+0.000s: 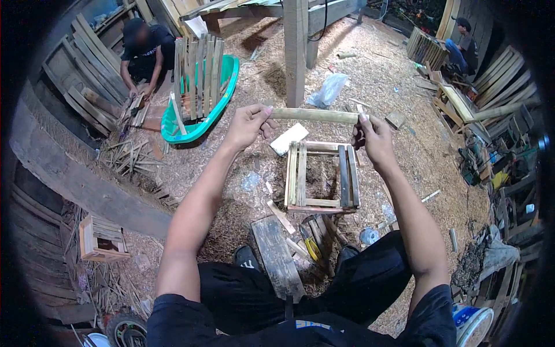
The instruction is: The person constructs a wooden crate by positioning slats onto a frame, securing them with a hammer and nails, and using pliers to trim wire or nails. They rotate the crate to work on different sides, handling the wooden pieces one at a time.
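A thin wooden slat (pixel 315 115) is stretched level between my two hands, above the ground and beyond a wooden crate frame. My left hand (pixel 250 124) pinches its left end, and my right hand (pixel 373 136) grips the right end between thumb and fingers. Below the slat, the open crate frame (pixel 293 173) rests on the ground, with slats along its left and right sides and a gap in the middle. A pale wood block (pixel 289 139) lies just behind the frame's left corner.
A plank (pixel 277 254) lies between my legs, beside a yellow-handled tool (pixel 313 250). One person (pixel 147 55) crouches at the upper left near a green tub (pixel 231 75) of slats; another (pixel 462 49) sits at the upper right. A wooden post (pixel 295 52) stands ahead.
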{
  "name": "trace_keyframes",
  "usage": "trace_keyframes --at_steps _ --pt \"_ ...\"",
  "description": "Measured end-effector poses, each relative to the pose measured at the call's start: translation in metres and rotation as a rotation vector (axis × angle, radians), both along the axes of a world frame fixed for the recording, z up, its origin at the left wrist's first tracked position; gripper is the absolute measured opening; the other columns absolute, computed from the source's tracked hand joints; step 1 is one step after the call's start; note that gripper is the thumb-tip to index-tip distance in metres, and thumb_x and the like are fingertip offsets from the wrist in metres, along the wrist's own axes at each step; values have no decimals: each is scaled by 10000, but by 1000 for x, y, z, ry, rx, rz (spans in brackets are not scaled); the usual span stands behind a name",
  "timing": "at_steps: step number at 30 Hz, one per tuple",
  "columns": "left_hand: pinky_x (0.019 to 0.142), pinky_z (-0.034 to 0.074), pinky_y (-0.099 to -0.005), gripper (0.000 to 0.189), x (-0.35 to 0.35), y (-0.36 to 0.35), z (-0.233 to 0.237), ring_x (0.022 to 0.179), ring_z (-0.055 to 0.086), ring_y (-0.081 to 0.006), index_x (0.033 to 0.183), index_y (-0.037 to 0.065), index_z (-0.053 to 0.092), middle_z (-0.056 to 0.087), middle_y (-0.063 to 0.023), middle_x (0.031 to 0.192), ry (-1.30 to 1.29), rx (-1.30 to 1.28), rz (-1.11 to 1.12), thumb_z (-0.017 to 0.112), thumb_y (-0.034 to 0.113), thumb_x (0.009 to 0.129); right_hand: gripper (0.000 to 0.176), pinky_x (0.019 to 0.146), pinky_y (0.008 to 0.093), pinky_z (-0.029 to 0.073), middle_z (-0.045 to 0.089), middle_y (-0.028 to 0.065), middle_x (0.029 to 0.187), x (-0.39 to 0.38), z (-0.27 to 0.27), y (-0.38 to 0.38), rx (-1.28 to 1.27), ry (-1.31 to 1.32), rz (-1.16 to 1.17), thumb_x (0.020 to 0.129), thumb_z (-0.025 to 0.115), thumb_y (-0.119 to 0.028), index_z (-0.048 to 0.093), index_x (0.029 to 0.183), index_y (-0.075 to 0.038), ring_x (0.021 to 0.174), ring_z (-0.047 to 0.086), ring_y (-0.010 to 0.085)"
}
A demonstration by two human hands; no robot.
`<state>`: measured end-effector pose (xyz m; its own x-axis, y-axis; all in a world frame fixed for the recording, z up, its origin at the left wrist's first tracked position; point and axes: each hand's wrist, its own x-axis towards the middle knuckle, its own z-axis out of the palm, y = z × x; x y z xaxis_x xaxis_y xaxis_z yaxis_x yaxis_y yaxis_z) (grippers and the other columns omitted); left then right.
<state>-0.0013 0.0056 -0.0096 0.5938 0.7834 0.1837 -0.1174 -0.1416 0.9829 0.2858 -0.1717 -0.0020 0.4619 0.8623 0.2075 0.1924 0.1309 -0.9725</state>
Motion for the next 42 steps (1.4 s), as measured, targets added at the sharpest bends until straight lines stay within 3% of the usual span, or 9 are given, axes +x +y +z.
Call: trace_keyframes --at_steps 6,8,9,16,17,20,24,31,42 --pt "537 531 -255 272 -3 -3 3 595 653 -98 1047 -29 718 735 -87 818 260 139 -5 619 224 1070 289 588 265 489 626 14 767 3 4 0 -50 -55 -50 1091 580 -272 695 1048 -11 654 600 93" --pt "547 545 -257 279 -1 -4 -1 610 672 -107 1076 -30 723 744 -89 847 287 135 -79 618 228 1070 281 602 284 531 660 41 847 1 4 2 -42 259 -99 1093 577 -289 677 1100 -26 709 642 120" --pt "558 558 -258 288 -2 -4 -7 624 690 -116 1104 -32 727 754 -92 876 315 129 -150 617 232 1070 299 630 315 588 664 76 971 5 1 2 -52 265 -74 1106 541 -311 619 1174 -30 784 680 161" --pt "604 610 -292 343 -15 16 -37 728 754 -167 1206 -18 713 769 -104 1005 495 48 -123 600 279 1077 299 725 362 663 618 118 1027 29 -24 21 -63 415 -116 1127 471 -294 537 1216 -17 839 698 213" --pt "655 572 -274 330 -19 17 -41 750 680 -96 1219 22 722 767 -63 1019 492 -74 -87 604 295 1076 295 714 370 670 629 138 1036 35 -29 23 -85 409 -122 1126 475 -271 537 1220 1 822 700 221" --pt "669 584 -283 356 -32 29 -60 746 681 -102 1246 21 693 757 -65 1028 544 -84 -49 582 318 1085 287 679 366 670 646 151 1042 48 -46 30 -132 321 -138 1114 508 -242 538 1231 18 784 698 219" --pt "701 591 -287 370 -43 35 -77 770 659 -92 1268 30 690 739 -52 1042 572 -155 -6 570 331 1089 442 532 276 567 696 73 923 66 -68 40 -172 319 -132 1005 724 -266 592 1340 -10 645 653 133" --pt "666 560 -266 368 -40 39 -96 780 664 -94 1284 50 685 727 -42 1053 621 -215 2 552 337 1096 397 568 249 494 660 13 845 70 -88 48 -303 62 13 1002 731 -234 655 1325 -17 622 594 92" --pt "619 550 -247 352 0 48 -112 730 638 -89 1282 45 690 719 -23 1031 632 -302 -39 562 314 1094 398 612 279 520 733 52 877 61 -133 74 -536 -140 269 982 754 -291 713 1285 -37 669 625 90"
